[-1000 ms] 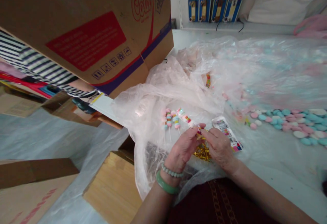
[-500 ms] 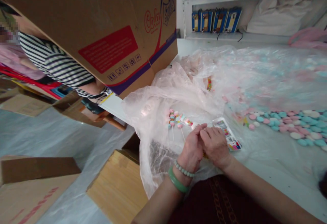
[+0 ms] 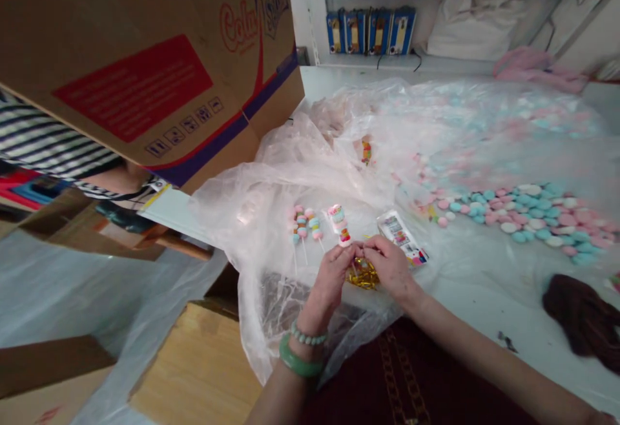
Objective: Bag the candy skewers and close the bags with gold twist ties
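Upright, candy skewer (image 3: 340, 223), base pinched between left hand (image 3: 329, 283) and right hand (image 3: 390, 267)

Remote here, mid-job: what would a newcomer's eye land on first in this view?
The large printed cardboard box looms across the upper left. On the right, pink and blue candies spread in a broad band. At the centre, the left hand and right hand meet above gold tinsel, beside candy sticks on clear plastic.

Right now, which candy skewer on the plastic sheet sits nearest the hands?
The pink, teal and red candy skewer, just above the left hand; the other pastel skewers lie farther left.
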The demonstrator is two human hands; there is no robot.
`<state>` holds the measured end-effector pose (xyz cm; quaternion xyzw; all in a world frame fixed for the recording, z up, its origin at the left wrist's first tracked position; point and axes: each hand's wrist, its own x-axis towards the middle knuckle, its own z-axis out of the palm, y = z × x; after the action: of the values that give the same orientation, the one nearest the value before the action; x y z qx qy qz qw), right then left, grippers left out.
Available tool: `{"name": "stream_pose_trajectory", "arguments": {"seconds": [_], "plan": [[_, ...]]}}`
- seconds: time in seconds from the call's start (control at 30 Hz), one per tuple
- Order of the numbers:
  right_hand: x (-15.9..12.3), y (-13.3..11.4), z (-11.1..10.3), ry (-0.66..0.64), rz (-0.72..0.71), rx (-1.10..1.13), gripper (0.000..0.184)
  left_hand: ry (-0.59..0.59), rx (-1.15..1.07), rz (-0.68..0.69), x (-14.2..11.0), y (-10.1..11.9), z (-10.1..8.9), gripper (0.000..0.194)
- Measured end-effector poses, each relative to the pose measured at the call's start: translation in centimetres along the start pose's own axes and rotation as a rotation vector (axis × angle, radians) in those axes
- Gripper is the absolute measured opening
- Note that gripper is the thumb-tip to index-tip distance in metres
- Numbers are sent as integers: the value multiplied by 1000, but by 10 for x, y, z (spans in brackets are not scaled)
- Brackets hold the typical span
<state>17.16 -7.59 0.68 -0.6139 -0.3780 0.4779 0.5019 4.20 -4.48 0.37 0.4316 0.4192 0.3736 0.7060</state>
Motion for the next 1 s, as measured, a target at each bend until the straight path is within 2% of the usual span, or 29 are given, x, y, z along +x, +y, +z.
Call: {"name": "stream_pose_trajectory", "arguments": {"seconds": [0.07, 0.13, 0.2, 0.27, 0.33, 0.43, 0.5, 0.53, 0.6, 0.63, 0.7, 0.77, 0.87, 1.0], "plan": [[-2, -9, 3, 11, -41, -31, 20, -58, 57, -59, -1, 4, -1, 34], [-1, -17, 7, -119, 40, 86, 26, -178, 86, -158, -2, 8, 1, 34], [3, -21, 11, -191, 136, 235, 21, -201, 87, -222, -3, 7, 5, 35], [8, -21, 16, -119, 170, 361, 19, -64, 93, -205, -2, 4, 11, 38], [15, -16, 18, -15, 156, 437, 19, 143, 125, -105, 0, -1, 15, 34], [26, -8, 9, -62, 154, 402, 21, 339, 152, 91, 4, -5, 13, 23], [37, -3, -8, -84, 111, 222, 20, 380, 127, 130, 6, -5, 5, 21], [42, 0, -18, -41, 61, 77, 19, 393, 94, 112, 6, -4, 0, 22], [52, 6, -38, 96, -108, -361, 13, 415, -3, 42, 7, -2, -11, 25], [56, 10, -45, 110, -173, -580, 13, 421, -53, 6, 8, -1, -16, 25], [58, 18, -52, 41, -283, -923, 18, 421, -118, -41, 8, 1, -20, 25], [56, 27, -47, -44, -368, -1166, 21, 419, -142, -74, 7, 2, -20, 25], [51, 37, -34, -46, -451, -1386, 20, 414, -164, -123, 6, 4, -17, 23], [47, 38, -35, 0, -536, -1343, 18, 404, -179, -154, 4, 8, -18, 18]]}}
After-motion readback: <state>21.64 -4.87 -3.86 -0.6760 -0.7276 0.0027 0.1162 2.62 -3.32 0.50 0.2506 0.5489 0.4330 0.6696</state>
